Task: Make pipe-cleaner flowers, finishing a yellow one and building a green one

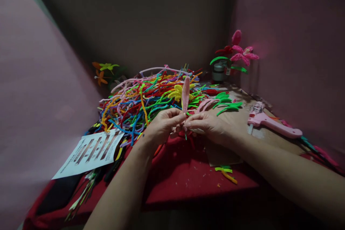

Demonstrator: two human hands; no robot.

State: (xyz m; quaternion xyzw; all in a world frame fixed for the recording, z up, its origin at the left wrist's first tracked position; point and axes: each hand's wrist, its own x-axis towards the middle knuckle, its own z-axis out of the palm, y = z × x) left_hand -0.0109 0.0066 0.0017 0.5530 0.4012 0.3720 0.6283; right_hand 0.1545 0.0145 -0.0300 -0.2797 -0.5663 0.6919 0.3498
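My left hand [161,125] and my right hand [207,125] meet at the middle of the table, both pinching the base of a pink pipe-cleaner petal [185,94] that stands upright between the fingertips. A short green bit hangs below the pinch. Just behind the hands lies a large heap of pipe cleaners in many colours [142,104], with a yellow pipe-cleaner flower [176,92] resting on it.
A pink glue gun [272,124] lies at the right. Green pipe-cleaner leaves [228,102] and pink petals [206,103] sit behind my right hand. A small pot with pink flowers [229,61] stands in the far corner; orange flowers [104,72] far left. A printed sheet [91,152] lies on the red cloth [188,176].
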